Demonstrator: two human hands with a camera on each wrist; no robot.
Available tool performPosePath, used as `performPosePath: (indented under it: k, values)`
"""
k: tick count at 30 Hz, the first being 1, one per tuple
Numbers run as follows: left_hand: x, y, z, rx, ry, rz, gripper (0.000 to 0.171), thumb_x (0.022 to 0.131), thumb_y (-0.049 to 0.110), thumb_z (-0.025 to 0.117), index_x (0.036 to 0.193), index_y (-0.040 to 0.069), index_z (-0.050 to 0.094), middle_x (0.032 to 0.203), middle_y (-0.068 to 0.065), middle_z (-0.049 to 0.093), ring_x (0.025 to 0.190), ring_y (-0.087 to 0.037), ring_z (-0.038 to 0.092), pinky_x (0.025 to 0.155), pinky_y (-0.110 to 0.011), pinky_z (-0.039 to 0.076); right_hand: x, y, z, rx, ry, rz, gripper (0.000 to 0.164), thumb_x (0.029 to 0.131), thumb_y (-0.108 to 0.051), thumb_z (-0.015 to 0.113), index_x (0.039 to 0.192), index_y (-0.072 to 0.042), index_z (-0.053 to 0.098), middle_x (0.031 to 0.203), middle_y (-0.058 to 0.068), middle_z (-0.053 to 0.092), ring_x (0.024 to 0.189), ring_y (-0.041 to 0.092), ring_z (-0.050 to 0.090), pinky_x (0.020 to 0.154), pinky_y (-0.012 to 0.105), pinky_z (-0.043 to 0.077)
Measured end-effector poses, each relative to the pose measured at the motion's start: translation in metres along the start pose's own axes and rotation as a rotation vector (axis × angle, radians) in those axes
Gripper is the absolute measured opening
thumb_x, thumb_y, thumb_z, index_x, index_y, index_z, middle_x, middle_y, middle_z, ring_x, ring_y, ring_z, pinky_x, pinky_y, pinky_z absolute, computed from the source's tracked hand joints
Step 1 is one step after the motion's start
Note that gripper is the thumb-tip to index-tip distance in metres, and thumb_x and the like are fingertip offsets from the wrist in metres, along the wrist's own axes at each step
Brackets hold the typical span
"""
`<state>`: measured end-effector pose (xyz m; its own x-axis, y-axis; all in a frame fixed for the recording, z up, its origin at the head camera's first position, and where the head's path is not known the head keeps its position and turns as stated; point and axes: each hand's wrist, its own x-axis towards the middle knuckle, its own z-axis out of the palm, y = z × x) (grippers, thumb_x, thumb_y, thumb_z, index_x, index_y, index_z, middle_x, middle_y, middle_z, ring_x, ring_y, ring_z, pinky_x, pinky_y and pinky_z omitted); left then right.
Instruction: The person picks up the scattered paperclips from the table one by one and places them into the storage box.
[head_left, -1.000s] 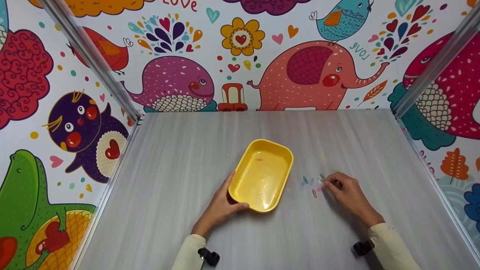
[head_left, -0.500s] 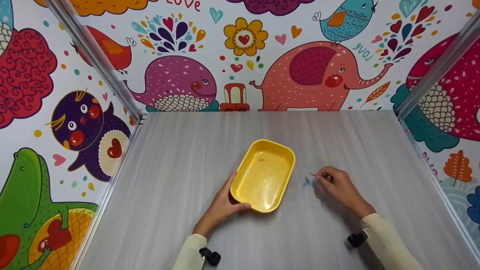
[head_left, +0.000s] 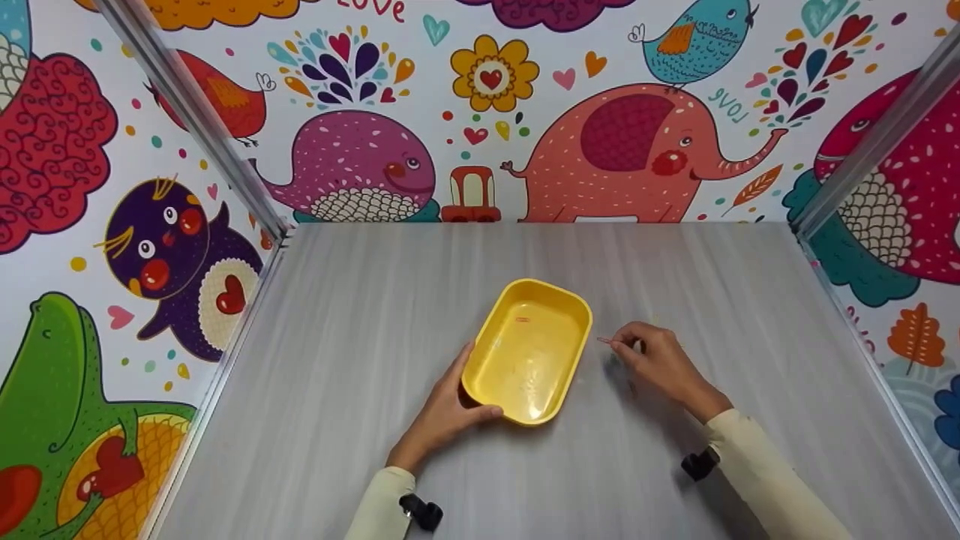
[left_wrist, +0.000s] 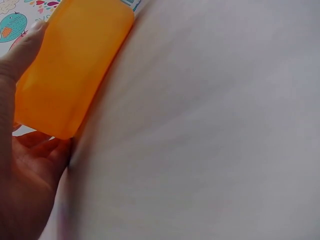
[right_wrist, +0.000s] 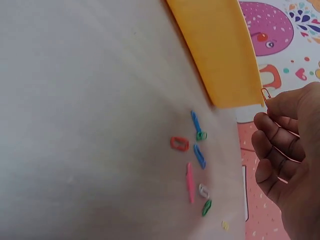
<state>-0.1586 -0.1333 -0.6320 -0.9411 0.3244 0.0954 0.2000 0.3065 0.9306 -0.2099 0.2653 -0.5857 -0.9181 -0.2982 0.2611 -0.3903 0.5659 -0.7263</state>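
Note:
A yellow plastic tray [head_left: 525, 367] stands on the table, with one reddish paper clip [head_left: 523, 320] lying inside near its far end. My left hand [head_left: 439, 420] grips the tray at its near left corner, thumb at the near rim and fingers along the left side. Between the thumb and fingertip of my right hand [head_left: 664, 364] a red paper clip [head_left: 604, 340] is pinched, raised just right of the tray. Under that hand, the right wrist view shows loose paper clips on the table, among them a red one [right_wrist: 179, 143], a pink one [right_wrist: 190, 183] and a green one [right_wrist: 206, 207].
The grey wood-grain table [head_left: 360, 315] is bordered by printed cartoon walls [head_left: 480, 112] at the back and sides. Metal posts [head_left: 191, 112] mark the back corners. Black wrist cameras [head_left: 421, 513] sit on both sleeves.
My right hand has lifted the red paper clip from the loose group and carried it left toward the tray. The left hand stays on the tray; the head view has shifted slightly.

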Motion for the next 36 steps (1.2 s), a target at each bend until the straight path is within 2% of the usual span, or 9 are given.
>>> performPosePath:
  k: [7, 14, 21, 27, 36]
  values:
    - [-0.001, 0.001, -0.001, -0.010, -0.005, -0.015, 0.124, 0.085, 0.038, 0.098, 0.177, 0.010, 0.020, 0.179, -0.010, 0.031, 0.161, -0.028, 0.037, 0.131, -0.054, 0.026, 0.013, -0.011, 0.005, 0.007, -0.059, 0.002, 0.007, 0.106, -0.011, 0.076, 0.103, -0.007, 0.079, 0.090, -0.004, 0.072, 0.074, 0.024, 0.061, 0.067, 0.027, 0.048]
    - [-0.001, 0.002, -0.002, 0.006, 0.001, -0.008, 0.124, 0.085, 0.035, 0.098, 0.176, 0.006, 0.020, 0.180, -0.014, 0.029, 0.163, -0.031, 0.033, 0.131, -0.058, 0.024, 0.028, -0.020, 0.009, 0.007, -0.094, 0.015, 0.007, 0.107, -0.013, 0.075, 0.107, -0.008, 0.081, 0.096, 0.006, 0.076, 0.083, 0.020, 0.063, 0.075, 0.029, 0.051]
    - [-0.001, 0.003, 0.000, 0.010, 0.001, -0.003, 0.123, 0.086, 0.037, 0.098, 0.176, 0.005, 0.020, 0.180, -0.015, 0.029, 0.163, -0.033, 0.033, 0.130, -0.059, 0.024, 0.038, -0.028, 0.010, -0.044, -0.128, -0.020, 0.004, 0.104, -0.010, 0.078, 0.106, -0.007, 0.080, 0.096, -0.005, 0.071, 0.087, 0.016, 0.063, 0.079, 0.030, 0.054]
    - [-0.001, 0.006, 0.000, -0.007, 0.009, -0.005, 0.120, 0.086, 0.027, 0.098, 0.176, 0.006, 0.021, 0.178, -0.015, 0.034, 0.160, -0.032, 0.038, 0.129, -0.059, 0.026, 0.049, -0.032, 0.013, -0.096, -0.160, -0.059, 0.006, 0.104, -0.009, 0.077, 0.104, -0.004, 0.080, 0.094, -0.004, 0.070, 0.084, 0.015, 0.062, 0.079, 0.034, 0.058]
    - [0.001, 0.001, 0.000, -0.008, -0.006, -0.003, 0.120, 0.088, 0.026, 0.097, 0.177, 0.008, 0.020, 0.178, -0.009, 0.034, 0.157, -0.026, 0.042, 0.129, -0.048, 0.029, 0.065, -0.046, 0.018, -0.155, -0.219, -0.037, 0.004, 0.100, -0.007, 0.081, 0.104, -0.005, 0.079, 0.092, -0.002, 0.068, 0.083, 0.017, 0.061, 0.080, 0.034, 0.059]
